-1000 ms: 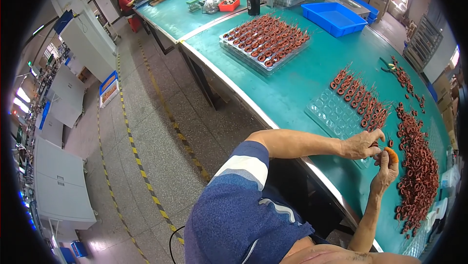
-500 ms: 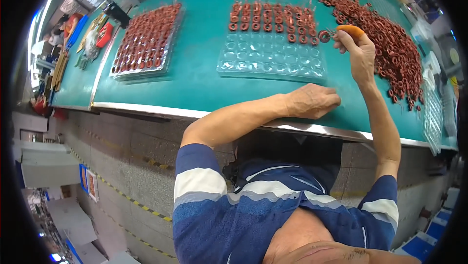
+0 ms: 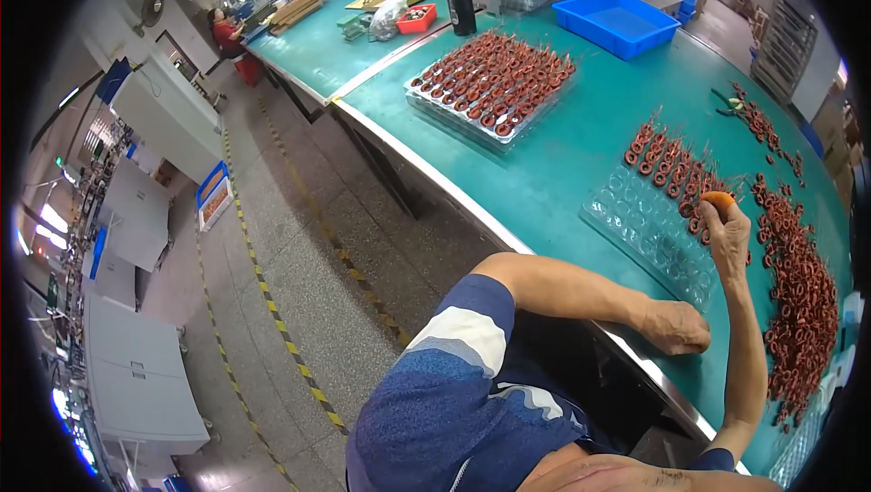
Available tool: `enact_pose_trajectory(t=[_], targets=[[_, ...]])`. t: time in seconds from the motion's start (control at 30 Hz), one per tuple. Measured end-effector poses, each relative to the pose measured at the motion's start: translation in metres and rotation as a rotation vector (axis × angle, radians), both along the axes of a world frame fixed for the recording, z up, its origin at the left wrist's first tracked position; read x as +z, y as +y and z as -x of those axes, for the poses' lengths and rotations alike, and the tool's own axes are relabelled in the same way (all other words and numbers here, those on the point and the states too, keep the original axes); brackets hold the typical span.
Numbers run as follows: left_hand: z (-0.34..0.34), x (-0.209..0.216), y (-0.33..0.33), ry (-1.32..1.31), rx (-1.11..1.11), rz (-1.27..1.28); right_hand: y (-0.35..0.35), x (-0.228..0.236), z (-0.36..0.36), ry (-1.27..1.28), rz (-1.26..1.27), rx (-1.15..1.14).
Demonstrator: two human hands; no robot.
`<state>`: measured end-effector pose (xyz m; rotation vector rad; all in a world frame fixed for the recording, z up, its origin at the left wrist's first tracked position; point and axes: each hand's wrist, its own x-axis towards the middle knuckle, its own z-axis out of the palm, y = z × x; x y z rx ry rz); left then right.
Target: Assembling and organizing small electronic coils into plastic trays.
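My right hand (image 3: 726, 227), an orange cover on one finger, is at the right end of the filled rows of a clear plastic tray (image 3: 640, 224). Its fingers are pinched together; what sits between them is hidden against the red coils. Several red ring-shaped coils (image 3: 676, 170) with upright wire leads fill the tray's far rows, while its near pockets hold none. My left hand (image 3: 676, 327) rests curled on the green table (image 3: 562, 192) by the tray's near edge, its inside hidden. A big pile of loose coils (image 3: 798, 301) lies right of my right hand.
A second clear tray (image 3: 445, 120) full of red coils stands further left. Behind it are a black bottle (image 3: 460, 4), a red bin (image 3: 417, 18) and a blue tub (image 3: 617, 24). Green-handled pliers (image 3: 729, 103) lie at the far right among scattered coils. Another person (image 3: 229, 34) sits far left.
The view has swung left, showing more floor and table. My right hand, which held a red coil by its leads beside the tray, is now over the row's end. My left hand stays curled.
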<state>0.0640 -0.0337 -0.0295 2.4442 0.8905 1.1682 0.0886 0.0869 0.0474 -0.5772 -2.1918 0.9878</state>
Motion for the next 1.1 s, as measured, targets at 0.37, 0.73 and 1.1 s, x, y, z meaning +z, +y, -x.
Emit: enact_pose_trajectory(t=[0.37, 0.73, 1.1], targets=[[0.017, -0.002, 0.015, 0.026, 0.04, 0.09, 0.04, 0.014, 0.016, -0.229, -0.191, -0.028], [0.0, -0.008, 0.018, -0.012, -0.044, 0.076, 0.056, -0.009, 0.011, -0.345, -0.163, 0.004], [0.013, -0.037, 0.028, 0.022, -0.006, 0.101, 0.098, 0.013, -0.044, -0.479, -0.397, -0.159]])
